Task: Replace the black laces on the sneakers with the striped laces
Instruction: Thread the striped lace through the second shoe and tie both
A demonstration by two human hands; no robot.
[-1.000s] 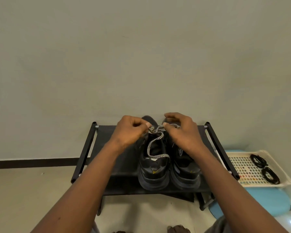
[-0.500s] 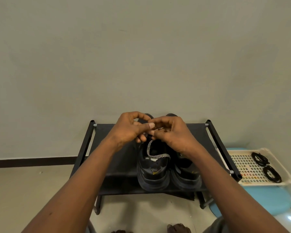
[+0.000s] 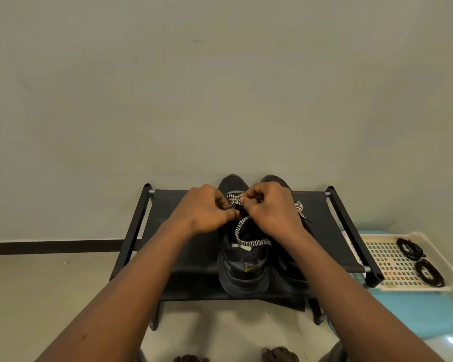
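Two black sneakers stand side by side on a black shoe rack [image 3: 183, 246], heels toward me: the left sneaker [image 3: 242, 270] and the right sneaker [image 3: 289, 280]. A black-and-white striped lace [image 3: 249, 240] loops over the left sneaker's opening. My left hand [image 3: 204, 212] and my right hand [image 3: 271, 209] both pinch this lace above the sneaker's tongue, fingers curled and nearly touching. Another stretch of striped lace [image 3: 300, 209] shows just right of my right hand. Two coiled black laces [image 3: 411, 249] [image 3: 429, 274] lie in a cream tray at the right.
The cream perforated tray [image 3: 392, 265] sits on a light blue stool [image 3: 413, 314] beside the rack's right end. A plain wall rises right behind the rack, with a dark skirting strip [image 3: 53, 246] along the floor. My feet show at the bottom edge.
My hands drew together over the left sneaker, then shifted slightly; the lace strands now show between the fingertips and a lace end appears right of my right hand.
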